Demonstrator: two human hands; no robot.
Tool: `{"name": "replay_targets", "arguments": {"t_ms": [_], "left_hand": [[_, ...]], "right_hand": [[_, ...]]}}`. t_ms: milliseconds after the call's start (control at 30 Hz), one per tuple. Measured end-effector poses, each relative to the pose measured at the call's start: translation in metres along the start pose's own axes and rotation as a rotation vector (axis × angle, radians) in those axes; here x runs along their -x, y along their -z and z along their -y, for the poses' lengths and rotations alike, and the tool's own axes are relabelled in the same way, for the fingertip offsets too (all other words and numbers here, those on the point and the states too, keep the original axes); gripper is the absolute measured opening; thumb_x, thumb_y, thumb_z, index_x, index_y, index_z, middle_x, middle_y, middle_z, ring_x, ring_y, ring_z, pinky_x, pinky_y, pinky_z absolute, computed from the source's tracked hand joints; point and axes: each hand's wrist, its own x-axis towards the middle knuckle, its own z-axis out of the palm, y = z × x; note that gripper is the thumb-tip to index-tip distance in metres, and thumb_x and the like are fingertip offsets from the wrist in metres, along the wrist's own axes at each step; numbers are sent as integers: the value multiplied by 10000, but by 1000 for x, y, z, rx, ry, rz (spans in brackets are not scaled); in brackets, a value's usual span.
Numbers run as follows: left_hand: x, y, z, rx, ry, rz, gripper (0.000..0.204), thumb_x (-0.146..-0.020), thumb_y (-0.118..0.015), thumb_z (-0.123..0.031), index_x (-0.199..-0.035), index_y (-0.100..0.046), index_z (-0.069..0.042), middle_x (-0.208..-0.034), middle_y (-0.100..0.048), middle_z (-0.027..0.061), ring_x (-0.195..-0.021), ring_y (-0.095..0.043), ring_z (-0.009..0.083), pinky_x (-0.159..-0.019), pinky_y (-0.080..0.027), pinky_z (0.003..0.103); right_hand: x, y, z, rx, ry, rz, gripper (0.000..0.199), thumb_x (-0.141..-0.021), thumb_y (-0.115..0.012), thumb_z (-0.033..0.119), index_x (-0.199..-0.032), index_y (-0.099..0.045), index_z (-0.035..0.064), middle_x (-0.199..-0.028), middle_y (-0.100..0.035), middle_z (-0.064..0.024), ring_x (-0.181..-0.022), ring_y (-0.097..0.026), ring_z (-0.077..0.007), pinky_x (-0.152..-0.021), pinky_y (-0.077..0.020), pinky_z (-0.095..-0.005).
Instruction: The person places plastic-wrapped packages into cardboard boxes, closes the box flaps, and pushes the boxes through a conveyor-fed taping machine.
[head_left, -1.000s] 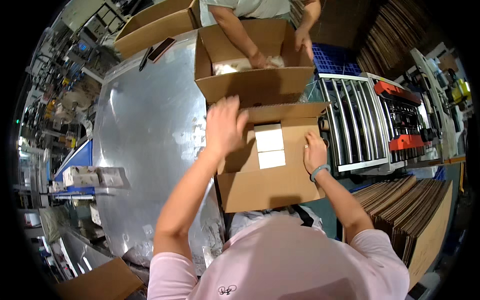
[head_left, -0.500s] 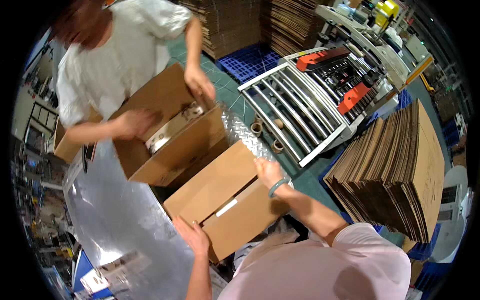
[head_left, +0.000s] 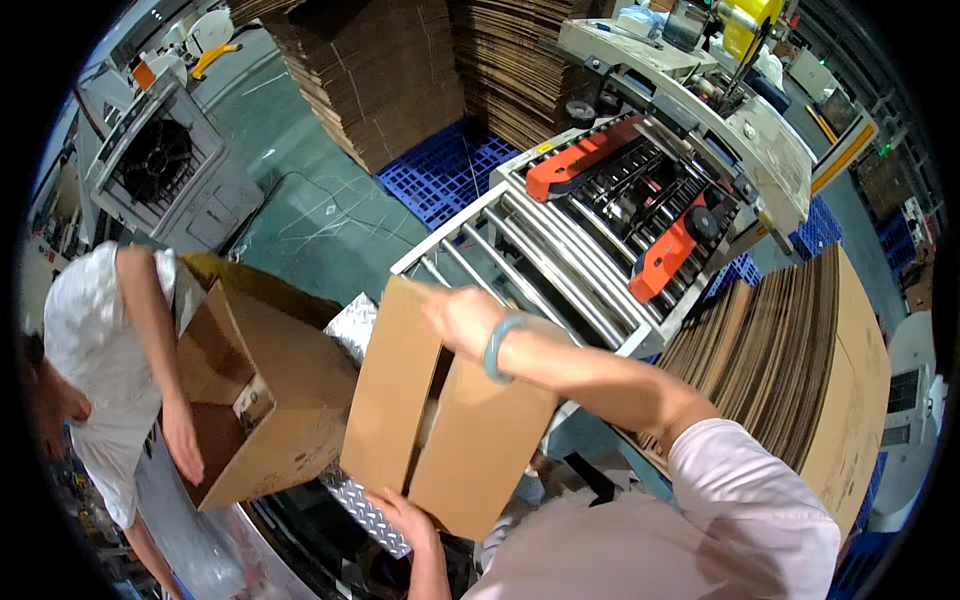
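Note:
I hold a brown cardboard box (head_left: 400, 410) with its top flaps folded shut, lifted and turned toward the roller conveyor (head_left: 540, 250). My right hand (head_left: 455, 315), a pale bracelet on its wrist, presses on the box's far top edge. My left hand (head_left: 400, 515) grips the box's near lower edge from beneath. The box hangs above a diamond-plate metal table (head_left: 365, 510).
At the left a co-worker in a white shirt (head_left: 85, 350) handles another open cardboard box (head_left: 270, 400). The box-taping machine with orange guides (head_left: 680, 240) follows the rollers. Stacks of flat cardboard (head_left: 800, 370) stand right and behind, blue pallets (head_left: 440, 170) beneath.
The view swung right toward the conveyor. I closed the box's flaps, lifted it off the table and turned it toward the rollers; the co-worker's box now sits at my left.

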Motion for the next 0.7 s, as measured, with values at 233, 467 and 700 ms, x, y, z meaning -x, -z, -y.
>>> {"name": "replay_targets", "arguments": {"t_ms": [233,467,700], "left_hand": [[-4,-215,-139,-40,-491,189,599,-966,-356,-171,-1423,-41,55,-1490,-100,233,-1381,-132,314,-1114,-107,347],[-14,-375,-224,48,-576,410,604,-944,-374,-163,-1390,-81,120,-1455,-154,291,-1364,-174,358,-1116,-126,366],[-19,-383,-223,337,81,1114,745,-907,-442,-523,-1420,-202,-39,-1446,-272,163,-1318,-291,296,-1071,-228,515]], "right_hand": [[-57,66,-205,441,99,-179,432,-894,-444,235,-1246,-442,-15,-1393,-368,-181,-1298,-356,-289,-1069,-270,-460],[-82,127,-310,436,-129,-76,637,-930,-334,441,-1390,-287,3,-1470,-253,-152,-1382,-186,-258,-1125,-117,-457],[16,185,-329,246,-128,-154,609,-904,-444,404,-1343,-356,-9,-1418,-338,-175,-1308,-325,-326,-1072,-274,-445]]}}
